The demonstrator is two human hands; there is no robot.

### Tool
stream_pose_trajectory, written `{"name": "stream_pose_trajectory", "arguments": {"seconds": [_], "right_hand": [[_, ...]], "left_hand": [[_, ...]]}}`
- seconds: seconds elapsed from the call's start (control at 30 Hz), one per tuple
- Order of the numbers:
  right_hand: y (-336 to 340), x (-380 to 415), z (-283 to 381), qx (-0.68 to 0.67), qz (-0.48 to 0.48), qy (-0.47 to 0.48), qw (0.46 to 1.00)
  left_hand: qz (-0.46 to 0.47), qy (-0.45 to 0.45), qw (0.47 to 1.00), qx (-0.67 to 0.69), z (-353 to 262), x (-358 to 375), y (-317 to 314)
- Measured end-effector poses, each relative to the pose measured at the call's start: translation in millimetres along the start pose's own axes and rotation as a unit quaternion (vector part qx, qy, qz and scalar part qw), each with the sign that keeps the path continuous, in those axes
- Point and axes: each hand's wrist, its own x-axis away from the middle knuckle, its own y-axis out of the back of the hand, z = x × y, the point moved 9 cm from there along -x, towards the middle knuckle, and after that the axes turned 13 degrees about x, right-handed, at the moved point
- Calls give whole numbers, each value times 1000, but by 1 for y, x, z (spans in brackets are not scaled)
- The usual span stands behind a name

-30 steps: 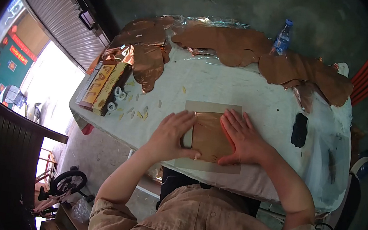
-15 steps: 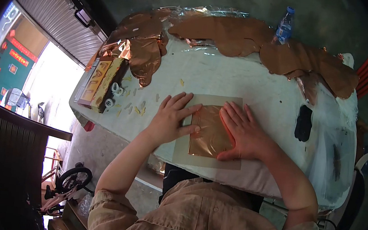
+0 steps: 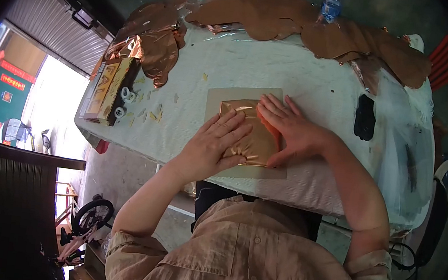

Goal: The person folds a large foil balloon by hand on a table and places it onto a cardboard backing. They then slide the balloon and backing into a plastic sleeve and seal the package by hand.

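A shiny copper-coloured foil square (image 3: 259, 144) lies on a larger flat grey-beige board (image 3: 214, 101) near the table's front edge. My left hand (image 3: 218, 142) rests flat on the foil's left part, its fingers stretched out. Along the foil's right edge lies my right hand (image 3: 294, 131), fingers extended and thumb spread toward the lower edge. An orange tint shows on the foil beside that palm. Neither hand grips anything; the palms hide both sides of the foil.
Brown scalloped sheets (image 3: 255, 13) line the table's far edge, with a water bottle (image 3: 331, 7) behind them. Boxes (image 3: 109, 91), white rolls (image 3: 125, 94) and small yellow scraps (image 3: 155, 115) are at the left. A black object (image 3: 364, 117) and clear plastic (image 3: 407, 155) lie at the right.
My left hand has slid right from the foil's edge onto its surface. My right hand stays along the right side. The whole view has shifted, so the table appears higher.
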Motion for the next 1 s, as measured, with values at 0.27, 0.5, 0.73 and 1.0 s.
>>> {"name": "stream_pose_trajectory", "arguments": {"seconds": [0.27,0.5,0.73,1.0], "right_hand": [[-4,0,-4,-43,33,29,998],[-7,1,-4,-20,15,14,1000],[-11,-3,-5,1,11,4,1000],[-13,-4,-9,2,-5,0,1000]], "left_hand": [[-2,0,1000,-12,0,1,-1],[-79,-28,996,-37,-28,-1,12],[-147,-69,986,24,-64,-14,-9],[-150,-108,980,-77,-78,-23,-25]]}}
